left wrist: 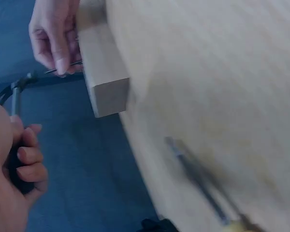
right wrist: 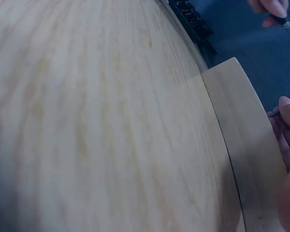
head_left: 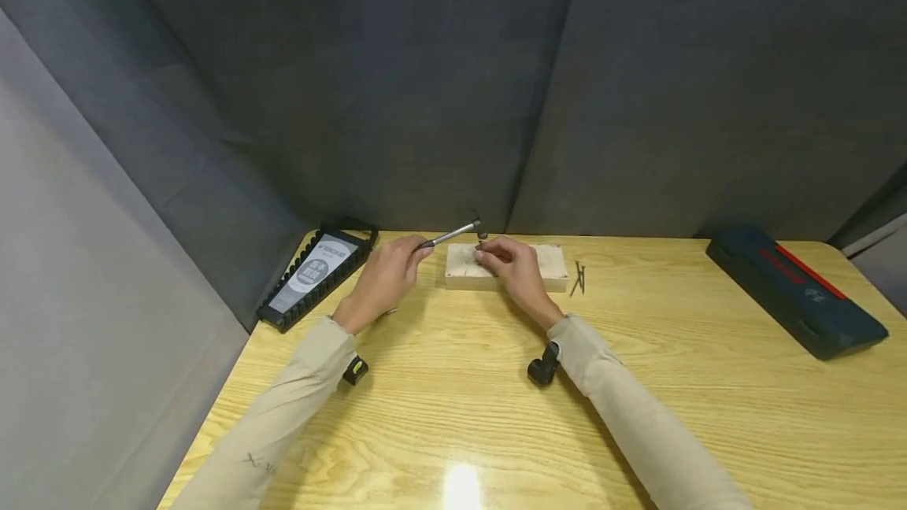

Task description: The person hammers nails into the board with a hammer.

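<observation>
My left hand (head_left: 385,275) grips a small claw hammer (head_left: 453,234) by its dark handle. The hammer's metal head is raised close to a nail (left wrist: 50,71). With thumb and fingertips my right hand (head_left: 523,271) pinches that nail, which stands out from the top face of a pale wooden block (head_left: 549,264). Part of the nail is hidden by the fingers. The block lies flat near the table's back edge, and the right hand rests over its middle. A couple of loose nails (head_left: 579,277) lie just right of the block.
At the back left lies a black slotted tool rack (head_left: 312,274) with a printed label. A dark case with a red stripe (head_left: 794,290) lies on the right of the wooden table (head_left: 439,392). A slim blurred tool (left wrist: 195,176) lies below the left wrist. Dark cloth (head_left: 425,85) hangs behind.
</observation>
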